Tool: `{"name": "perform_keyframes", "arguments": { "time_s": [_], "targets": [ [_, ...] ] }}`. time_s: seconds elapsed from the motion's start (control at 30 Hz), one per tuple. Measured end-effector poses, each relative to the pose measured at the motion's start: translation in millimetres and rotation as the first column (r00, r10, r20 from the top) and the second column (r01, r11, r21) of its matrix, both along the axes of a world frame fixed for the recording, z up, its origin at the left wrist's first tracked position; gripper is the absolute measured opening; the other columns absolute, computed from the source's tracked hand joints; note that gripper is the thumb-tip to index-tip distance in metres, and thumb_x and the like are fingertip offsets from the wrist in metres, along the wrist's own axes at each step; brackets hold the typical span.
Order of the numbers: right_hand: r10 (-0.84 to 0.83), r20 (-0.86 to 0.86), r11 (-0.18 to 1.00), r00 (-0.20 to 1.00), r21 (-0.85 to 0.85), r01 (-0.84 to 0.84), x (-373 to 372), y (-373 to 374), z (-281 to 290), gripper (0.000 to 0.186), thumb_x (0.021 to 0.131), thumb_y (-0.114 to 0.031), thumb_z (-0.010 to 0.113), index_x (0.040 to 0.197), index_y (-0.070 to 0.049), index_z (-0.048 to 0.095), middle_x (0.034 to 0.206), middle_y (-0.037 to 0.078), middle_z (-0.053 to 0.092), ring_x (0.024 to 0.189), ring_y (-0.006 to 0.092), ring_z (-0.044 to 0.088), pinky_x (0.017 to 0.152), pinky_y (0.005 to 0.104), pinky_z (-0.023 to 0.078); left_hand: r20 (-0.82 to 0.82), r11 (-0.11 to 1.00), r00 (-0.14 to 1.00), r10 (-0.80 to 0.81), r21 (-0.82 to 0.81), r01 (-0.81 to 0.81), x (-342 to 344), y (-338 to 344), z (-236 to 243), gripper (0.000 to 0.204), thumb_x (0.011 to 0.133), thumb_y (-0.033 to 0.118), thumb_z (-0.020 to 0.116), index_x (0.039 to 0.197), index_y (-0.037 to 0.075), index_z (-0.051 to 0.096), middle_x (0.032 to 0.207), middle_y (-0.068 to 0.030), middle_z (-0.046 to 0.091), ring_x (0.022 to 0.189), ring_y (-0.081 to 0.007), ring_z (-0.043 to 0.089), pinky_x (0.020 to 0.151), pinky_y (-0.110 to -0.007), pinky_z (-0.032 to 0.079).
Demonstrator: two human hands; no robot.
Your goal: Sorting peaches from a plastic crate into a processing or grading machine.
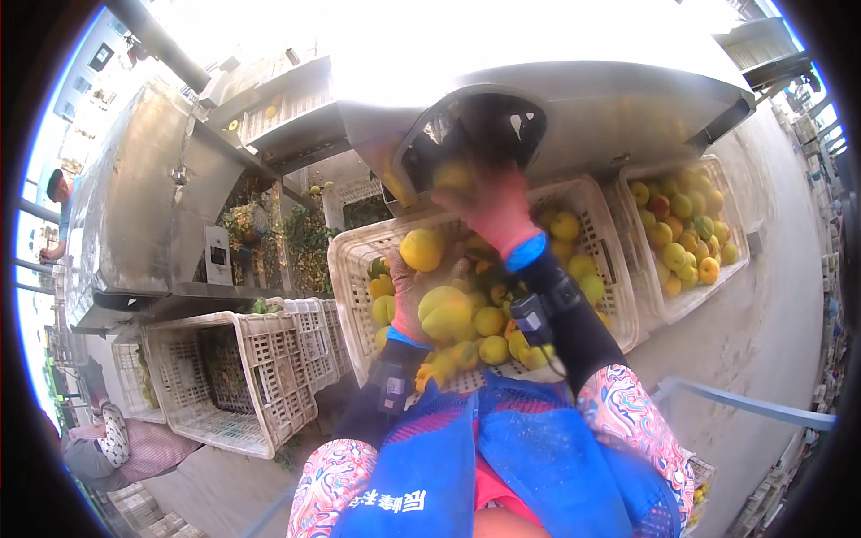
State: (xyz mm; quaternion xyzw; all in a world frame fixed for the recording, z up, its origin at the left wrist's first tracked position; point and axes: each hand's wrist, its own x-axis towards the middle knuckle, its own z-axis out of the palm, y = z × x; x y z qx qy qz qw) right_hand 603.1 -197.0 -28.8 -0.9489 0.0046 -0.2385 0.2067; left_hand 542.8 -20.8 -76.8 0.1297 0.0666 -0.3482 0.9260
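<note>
A pink glove covers my left hand (pixel 408 291), whose fingers curl round a yellow peach (pixel 421 249) above the crate. Close by that palm and wrist is a larger, blurred yellow-green peach (pixel 446 314); whether the hand supports it I cannot tell. My right hand (pixel 496 208), also in a pink glove, is up at the dark opening (pixel 480 125) of a metal machine. A blurred yellow peach (pixel 452 176) sits between its thumb and fingers; the fingertips are partly lost in shadow. Both hands are over a white plastic crate (pixel 619 296) holding many peaches and a few leaves.
Another white crate (pixel 659 309) of peaches stands at the right. White crates (pixel 269 386) lie and stand at the left, beside a metal cabinet (pixel 148 197). A blue-grey rail (pixel 744 408) crosses at right. Another person (pixel 148 444) is at the lower left.
</note>
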Motion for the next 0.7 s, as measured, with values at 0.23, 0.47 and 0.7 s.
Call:
{"name": "perform_keyframes", "arguments": {
  "time_s": [0.23, 0.47, 0.7],
  "targets": [
    [0.002, 0.236, 0.987, 0.972, 0.158, -0.041, 6.7, 11.6, -19.7, 0.093, 0.075, -0.059, 0.078, 0.142, -0.001, 0.05, 0.136, 0.022, 0.058, 0.122, 0.0393, 0.055, 0.103, 0.0519, 0.042, -0.285, 0.984, 0.958, -0.022, -0.177, -0.03, -36.3, 3.6, -55.0, 0.088, 0.08, 0.079, 0.059, 0.139, 0.014, 0.052, 0.143, -0.0126, 0.051, 0.124, -0.0332, 0.051, 0.102, -0.047, 0.046],
    [-0.043, 0.306, 0.996, 0.951, 0.087, 0.017, 15.0, 12.9, -2.9, 0.098, 0.061, -0.037, 0.089, 0.145, -0.008, 0.048, 0.121, 0.018, 0.064, 0.101, 0.0388, 0.064, 0.086, 0.048, 0.052, -0.229, 0.993, 0.97, -0.076, -0.103, 0.054, -44.4, -13.4, -53.8, 0.082, 0.079, 0.08, 0.058, 0.131, 0.016, 0.056, 0.125, -0.0088, 0.056, 0.112, -0.0301, 0.054, 0.093, -0.05, 0.047],
    [-0.083, 0.285, 0.995, 0.955, 0.077, 0.064, 11.9, 14.5, -4.8, 0.07, 0.067, -0.034, 0.086, 0.127, -0.008, 0.061, 0.115, 0.015, 0.066, 0.095, 0.0399, 0.064, 0.083, 0.048, 0.052, -0.126, 0.985, 0.98, -0.155, -0.092, 0.144, -27.3, 0.6, -39.5, 0.09, 0.078, 0.084, 0.056, 0.136, 0.015, 0.052, 0.115, -0.0105, 0.059, 0.099, -0.0322, 0.06, 0.08, -0.051, 0.055]
  ]
}}
